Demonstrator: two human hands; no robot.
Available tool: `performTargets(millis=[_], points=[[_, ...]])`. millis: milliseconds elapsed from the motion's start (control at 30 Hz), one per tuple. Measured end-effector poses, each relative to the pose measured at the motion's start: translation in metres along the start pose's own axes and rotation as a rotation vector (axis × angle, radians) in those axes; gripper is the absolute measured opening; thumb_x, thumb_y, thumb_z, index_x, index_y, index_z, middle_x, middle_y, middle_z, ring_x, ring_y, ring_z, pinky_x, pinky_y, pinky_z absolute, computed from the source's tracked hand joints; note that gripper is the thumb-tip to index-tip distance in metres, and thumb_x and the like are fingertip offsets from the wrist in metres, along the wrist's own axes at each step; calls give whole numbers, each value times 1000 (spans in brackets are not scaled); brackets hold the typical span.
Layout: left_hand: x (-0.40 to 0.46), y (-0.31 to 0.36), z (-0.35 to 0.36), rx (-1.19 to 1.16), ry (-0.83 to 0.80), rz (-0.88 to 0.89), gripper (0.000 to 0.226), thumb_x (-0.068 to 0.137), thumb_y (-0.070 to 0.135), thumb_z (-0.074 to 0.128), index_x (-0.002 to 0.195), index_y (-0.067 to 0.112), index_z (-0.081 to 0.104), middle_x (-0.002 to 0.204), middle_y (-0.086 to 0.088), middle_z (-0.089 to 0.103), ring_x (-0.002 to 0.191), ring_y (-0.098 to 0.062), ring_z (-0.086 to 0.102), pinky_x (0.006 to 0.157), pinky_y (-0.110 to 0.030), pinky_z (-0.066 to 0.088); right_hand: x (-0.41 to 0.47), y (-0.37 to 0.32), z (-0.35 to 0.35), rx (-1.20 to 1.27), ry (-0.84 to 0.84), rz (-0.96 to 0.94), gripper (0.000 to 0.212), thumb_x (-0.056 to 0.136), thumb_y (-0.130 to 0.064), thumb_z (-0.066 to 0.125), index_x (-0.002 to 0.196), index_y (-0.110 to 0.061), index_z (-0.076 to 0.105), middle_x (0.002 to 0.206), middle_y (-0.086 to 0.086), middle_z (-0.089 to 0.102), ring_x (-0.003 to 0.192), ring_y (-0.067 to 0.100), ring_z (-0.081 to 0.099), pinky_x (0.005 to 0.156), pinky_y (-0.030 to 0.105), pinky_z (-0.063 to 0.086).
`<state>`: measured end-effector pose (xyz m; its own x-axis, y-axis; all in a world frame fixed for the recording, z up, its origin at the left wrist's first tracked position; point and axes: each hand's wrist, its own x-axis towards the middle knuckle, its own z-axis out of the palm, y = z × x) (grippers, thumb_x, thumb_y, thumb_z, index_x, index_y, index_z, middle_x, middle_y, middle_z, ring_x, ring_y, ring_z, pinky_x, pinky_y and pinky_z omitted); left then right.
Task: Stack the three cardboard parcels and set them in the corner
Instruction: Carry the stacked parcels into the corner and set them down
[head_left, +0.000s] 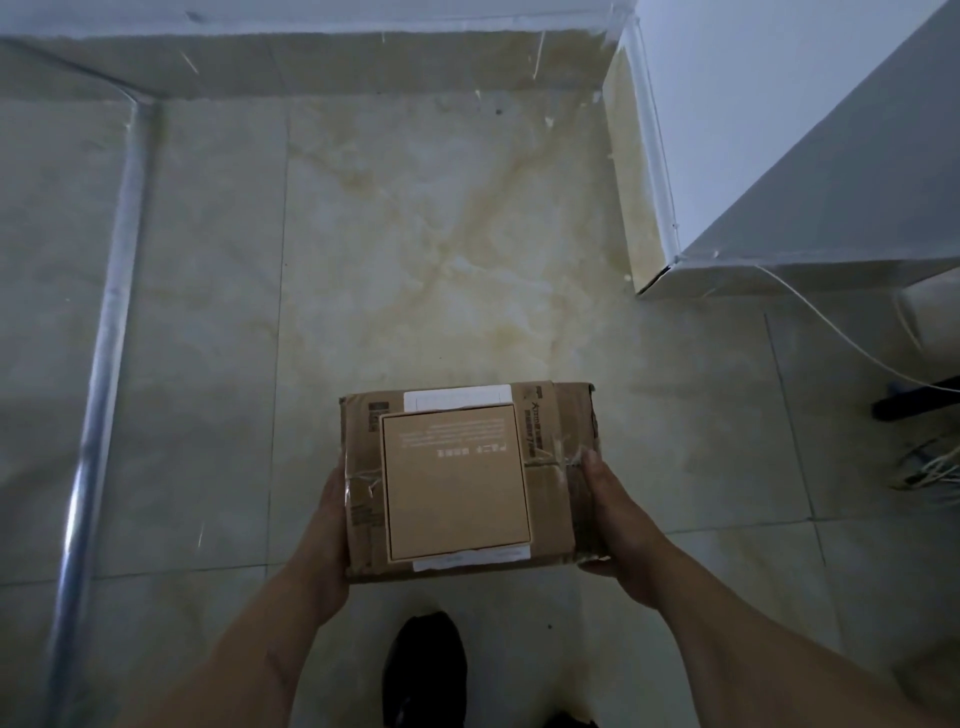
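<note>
Left hand (324, 525) and right hand (615, 519) clasp stacked parcels (457, 480) above tiled floor (415, 234).

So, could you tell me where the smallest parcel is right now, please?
In the head view, the small square parcel lies on top of the stack, held between the left hand and right hand above the tiled floor.

A single head-worn wide-angle camera looks steeply down and forward from standing height. Both forearms enter from the bottom edge of the frame, a tiled floor (415, 234) fills the middle, and a wall corner (618, 36) sits far off at upper right.
</note>
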<state>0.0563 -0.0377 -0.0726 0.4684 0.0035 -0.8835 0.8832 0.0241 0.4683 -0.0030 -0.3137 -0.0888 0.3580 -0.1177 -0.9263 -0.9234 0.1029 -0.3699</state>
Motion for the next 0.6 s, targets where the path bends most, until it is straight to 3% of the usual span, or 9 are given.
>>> performTargets(millis=[167,367,500,600], points=[[-2,16,-3,-27,-37,-3,54,101,54,27,103,20,68,72,3,79,59,-12,75,57,-28,52,-8,-14,-4,9,-5,2,111,61,-105,36,158,-52,45,155,0,63,129,31,64,79,38,53],[-31,70,4,-21,-56,-6,58,100,58,27,113,18,66,74,1,80,60,-14,76,55,-28,54,-42,-60,-10,50,-7,-24,104,64,-102,36,154,-53,51,150,-3,69,122,26,70,76,40,53],[-55,126,13,-6,-85,-14,70,85,73,31,113,21,67,76,-3,80,60,-20,76,45,-29,58,-68,-103,-15,81,-8,-27,102,62,-102,37,149,-54,58,144,-4,74,118,25,72,88,45,53],[-74,175,22,-1,-127,2,81,69,79,34,115,22,69,90,-11,80,71,-28,78,51,-36,60,-87,-144,-20,101,-37,-58,108,55,-108,43,148,-55,58,143,-5,75,124,28,72,106,55,53]])
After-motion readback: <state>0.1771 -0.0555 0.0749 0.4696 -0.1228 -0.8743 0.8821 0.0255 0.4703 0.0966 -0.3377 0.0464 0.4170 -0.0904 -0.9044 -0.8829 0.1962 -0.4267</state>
